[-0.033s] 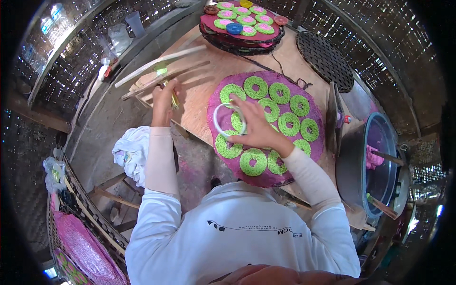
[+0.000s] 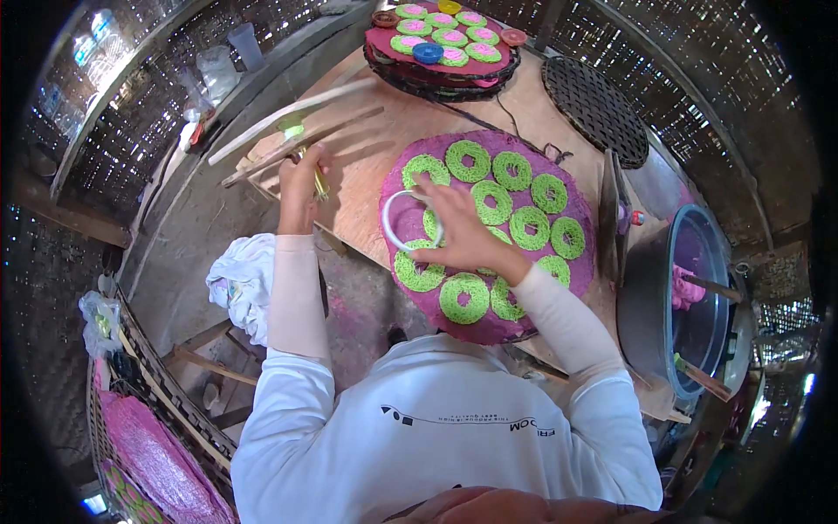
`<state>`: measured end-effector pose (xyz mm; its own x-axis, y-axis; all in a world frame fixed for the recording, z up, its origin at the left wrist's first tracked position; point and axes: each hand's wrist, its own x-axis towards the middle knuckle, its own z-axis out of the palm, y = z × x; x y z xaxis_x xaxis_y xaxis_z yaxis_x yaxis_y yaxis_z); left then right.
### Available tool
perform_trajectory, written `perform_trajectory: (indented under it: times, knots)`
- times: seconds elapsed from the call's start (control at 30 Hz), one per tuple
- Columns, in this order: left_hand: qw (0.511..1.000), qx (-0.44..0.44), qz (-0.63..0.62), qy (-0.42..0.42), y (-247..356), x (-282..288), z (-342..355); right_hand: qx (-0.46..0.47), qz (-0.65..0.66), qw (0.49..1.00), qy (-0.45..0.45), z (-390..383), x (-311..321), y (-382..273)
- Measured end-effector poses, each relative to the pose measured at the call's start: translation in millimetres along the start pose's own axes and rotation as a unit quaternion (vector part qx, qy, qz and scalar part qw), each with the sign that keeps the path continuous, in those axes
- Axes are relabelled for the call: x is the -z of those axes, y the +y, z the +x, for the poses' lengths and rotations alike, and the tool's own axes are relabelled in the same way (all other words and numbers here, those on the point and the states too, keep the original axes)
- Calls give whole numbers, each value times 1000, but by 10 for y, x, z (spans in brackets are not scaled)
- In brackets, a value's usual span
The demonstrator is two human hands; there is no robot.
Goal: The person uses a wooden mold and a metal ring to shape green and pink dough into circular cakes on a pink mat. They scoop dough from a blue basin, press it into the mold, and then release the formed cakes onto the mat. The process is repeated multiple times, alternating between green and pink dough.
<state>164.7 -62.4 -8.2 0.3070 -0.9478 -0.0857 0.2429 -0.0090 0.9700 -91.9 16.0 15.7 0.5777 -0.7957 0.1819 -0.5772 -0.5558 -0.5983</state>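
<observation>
My right hand [image 2: 458,225] holds a white ring [image 2: 387,224] between spread thumb and fingers. The ring is over the left side of a round purple sheet [image 2: 546,236], where green, stringy dough rings [image 2: 531,228] lie in rows; my hand hides some of them. At the table's left edge, my left hand [image 2: 304,181] is closed beside the lower of two wooden bars [image 2: 288,150]. Something thin and yellowish shows under its fingers, and I cannot make out what it is. A bit of green dough [image 2: 293,132] sits between the bars.
At the far end of the table stands a stack of trays [image 2: 441,65] with green and pink rings and small coloured bowls. A woven disc [image 2: 596,112] leans at the far right. The large tub [image 2: 644,297] on the right contains pink dough. White cloth [image 2: 243,281] hangs at left.
My right hand and the white ring have shifted slightly left over the purple sheet. My left hand has hardly moved.
</observation>
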Motion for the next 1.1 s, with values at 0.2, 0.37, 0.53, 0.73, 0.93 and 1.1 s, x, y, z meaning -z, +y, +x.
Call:
perform_trajectory:
  times: [0.2, 0.37, 0.53, 0.73, 0.93, 1.1]
  knots:
    - [1000, -9, -16, 20, 301, -91, -263, -2, -56, 998, -19, 268, -260, 129]
    - [999, -18, 0, 31, 341, 139, -352, 1, -80, 996, -35, 300, -313, 229]
    - [997, -32, 40, 62, 292, 291, -244, 4, -50, 998, -24, 254, -212, 175]
    - [998, 13, 64, 21, 157, 355, -47, -14, 94, 994, 59, -583, 690, -121]
    - [994, 92, 15, -65, -69, 144, 193, -448, -213, 862, -100, -2171, 1390, -141]
    - [986, 141, 5, -87, -242, -161, 386, -478, -207, 852, 39, -2550, 1199, 221]
